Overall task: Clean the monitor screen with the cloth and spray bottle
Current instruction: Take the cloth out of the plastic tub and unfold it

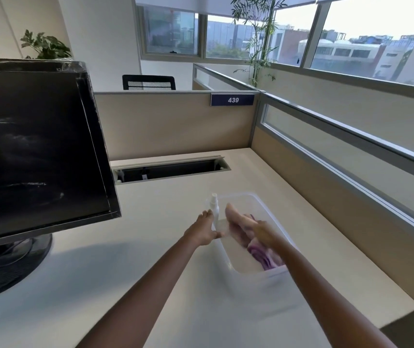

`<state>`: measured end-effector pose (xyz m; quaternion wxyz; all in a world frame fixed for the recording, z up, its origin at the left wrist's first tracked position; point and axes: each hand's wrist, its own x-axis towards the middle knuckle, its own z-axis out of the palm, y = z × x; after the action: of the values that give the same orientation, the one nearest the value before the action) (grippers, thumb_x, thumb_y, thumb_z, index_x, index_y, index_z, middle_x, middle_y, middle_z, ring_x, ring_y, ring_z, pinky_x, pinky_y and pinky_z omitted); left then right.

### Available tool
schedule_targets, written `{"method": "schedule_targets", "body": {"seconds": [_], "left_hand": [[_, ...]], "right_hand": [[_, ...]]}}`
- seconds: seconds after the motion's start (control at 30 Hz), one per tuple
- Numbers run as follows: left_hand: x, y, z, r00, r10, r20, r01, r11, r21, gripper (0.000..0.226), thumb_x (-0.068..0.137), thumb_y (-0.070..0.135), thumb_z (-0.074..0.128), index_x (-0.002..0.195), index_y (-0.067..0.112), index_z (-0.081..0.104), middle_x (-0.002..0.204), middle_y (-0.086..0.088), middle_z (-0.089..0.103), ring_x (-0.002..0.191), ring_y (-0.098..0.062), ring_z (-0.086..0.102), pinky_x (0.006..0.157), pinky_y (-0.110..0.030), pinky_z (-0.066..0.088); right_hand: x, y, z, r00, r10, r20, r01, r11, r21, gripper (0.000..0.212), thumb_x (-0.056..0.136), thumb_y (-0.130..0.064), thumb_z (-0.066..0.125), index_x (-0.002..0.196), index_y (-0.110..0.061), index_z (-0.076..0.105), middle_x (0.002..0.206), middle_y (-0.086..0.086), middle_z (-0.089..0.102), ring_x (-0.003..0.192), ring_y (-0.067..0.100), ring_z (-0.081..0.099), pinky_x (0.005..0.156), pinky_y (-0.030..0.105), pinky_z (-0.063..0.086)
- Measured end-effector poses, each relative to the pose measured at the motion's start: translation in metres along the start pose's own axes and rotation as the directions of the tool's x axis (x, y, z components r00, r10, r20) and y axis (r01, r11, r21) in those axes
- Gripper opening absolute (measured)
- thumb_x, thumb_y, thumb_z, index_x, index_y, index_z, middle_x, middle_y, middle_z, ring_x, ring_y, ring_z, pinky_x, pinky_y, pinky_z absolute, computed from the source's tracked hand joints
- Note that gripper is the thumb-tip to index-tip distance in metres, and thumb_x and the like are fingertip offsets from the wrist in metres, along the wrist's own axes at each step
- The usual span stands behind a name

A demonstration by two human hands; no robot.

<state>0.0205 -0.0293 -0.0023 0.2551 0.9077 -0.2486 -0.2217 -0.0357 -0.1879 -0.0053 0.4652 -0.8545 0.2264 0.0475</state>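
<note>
The black monitor [35,146] stands at the left of the desk, its dark screen streaked with white smudges. A clear plastic bin [267,212] sits in the middle of the desk. A small white spray bottle [214,205] stands upright at the bin's left wall. My left hand [204,228] lies against that wall beside the bottle, fingers nearly straight, thumb at the rim. My right hand [263,232] is inside the bin and grips a peach-pink cloth [235,217], lifting one end. A purple cloth [263,254] lies under it.
The monitor's round black base [7,267] takes up the desk's left front. An open cable tray slot [170,168] runs along the back of the desk. Beige partitions with glass strips [339,151] close off the back and right. The desk edge [402,315] drops off at the right front.
</note>
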Motion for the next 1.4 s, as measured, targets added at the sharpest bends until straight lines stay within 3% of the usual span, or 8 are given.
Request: {"method": "schedule_targets", "body": {"seconds": [0.27,0.57,0.67,0.8,0.9,1.07,1.23,1.4], "left_hand": [[-0.004,0.024,-0.008,0.964,0.057,-0.258,-0.114,0.971,-0.21,0.055,0.095,0.039,0.039,0.137,0.004,0.032,0.142,-0.019,0.038,0.132,-0.028,0.036,0.106,-0.037,0.034],[-0.025,0.043,-0.062,0.965,-0.117,-0.236,-0.162,0.443,-0.882,0.046,0.091,0.038,0.048,0.123,0.006,0.046,0.109,-0.014,0.059,0.093,-0.025,0.058,0.069,-0.028,0.052],[-0.03,0.027,-0.071,0.917,-0.197,-0.346,-0.199,0.526,-0.827,0.033,0.089,0.015,0.051,0.12,0.004,0.048,0.102,-0.011,0.055,0.09,-0.021,0.053,0.071,-0.029,0.048],[-0.042,0.0,-0.084,0.925,-0.146,-0.351,-0.247,0.472,-0.846,0.016,0.089,0.003,0.046,0.089,0.014,0.058,0.084,-0.006,0.058,0.071,-0.013,0.053,0.061,-0.023,0.043],[-0.056,-0.017,-0.096,0.951,0.032,-0.308,-0.278,0.528,-0.802,0.021,0.09,0.001,0.044,0.093,0.014,0.06,0.083,-0.002,0.06,0.074,-0.011,0.055,0.059,-0.015,0.045],[-0.079,-0.035,-0.109,0.903,0.35,-0.249,-0.421,0.612,-0.669,0.035,0.089,-0.009,0.042,0.108,0.014,0.059,0.098,0.004,0.061,0.089,-0.004,0.057,0.076,-0.008,0.047],[-0.093,-0.055,-0.11,0.907,0.314,-0.28,-0.421,0.679,-0.602,0.025,0.091,0.007,0.052,0.114,0.016,0.056,0.101,0.001,0.058,0.096,-0.009,0.056,0.074,-0.008,0.049],[-0.104,-0.093,-0.099,0.976,0.174,-0.135,-0.218,0.838,-0.499,0.027,0.087,0.026,0.059,0.109,0.012,0.058,0.097,-0.002,0.063,0.08,-0.012,0.061,0.068,-0.017,0.05]], "right_hand": [[-0.027,-0.026,-0.035,0.981,-0.115,-0.155,0.14,0.976,0.167,0.036,0.097,-0.034,0.041,0.115,-0.007,0.057,0.108,0.009,0.06,0.097,0.022,0.056,0.07,0.026,0.046],[-0.089,-0.083,0.017,0.834,-0.532,-0.149,0.46,0.817,-0.347,0.04,0.1,-0.025,0.03,0.14,-0.027,0.033,0.146,0.0,0.037,0.133,0.016,0.035,0.106,0.034,0.033],[-0.096,-0.088,0.036,0.845,-0.532,0.046,0.495,0.748,-0.442,0.048,0.099,-0.022,0.031,0.145,-0.03,0.02,0.156,-0.004,0.012,0.143,0.016,0.012,0.11,0.037,0.027],[-0.094,-0.098,0.034,0.769,-0.636,-0.058,0.592,0.744,-0.309,0.042,0.094,-0.027,0.046,0.136,-0.024,0.041,0.146,0.002,0.037,0.131,0.018,0.038,0.103,0.031,0.036],[-0.086,-0.113,0.026,0.678,-0.696,-0.237,0.621,0.714,-0.324,0.042,0.092,-0.019,0.052,0.133,-0.014,0.045,0.138,0.008,0.047,0.124,0.022,0.046,0.094,0.021,0.034],[-0.074,-0.143,0.039,0.738,-0.665,-0.114,0.602,0.726,-0.333,0.047,0.089,-0.023,0.057,0.133,-0.011,0.044,0.132,0.01,0.052,0.121,0.024,0.049,0.091,0.023,0.039],[-0.071,-0.156,0.06,0.676,-0.717,-0.17,0.654,0.69,-0.312,0.015,0.086,-0.018,0.059,0.097,-0.008,0.064,0.091,0.007,0.065,0.082,0.021,0.059,0.071,0.033,0.049],[-0.074,-0.158,0.077,0.649,-0.693,-0.314,0.618,0.721,-0.315,0.018,0.093,-0.024,0.049,0.1,-0.01,0.058,0.092,-0.002,0.055,0.081,0.02,0.055,0.069,0.037,0.05]]}}
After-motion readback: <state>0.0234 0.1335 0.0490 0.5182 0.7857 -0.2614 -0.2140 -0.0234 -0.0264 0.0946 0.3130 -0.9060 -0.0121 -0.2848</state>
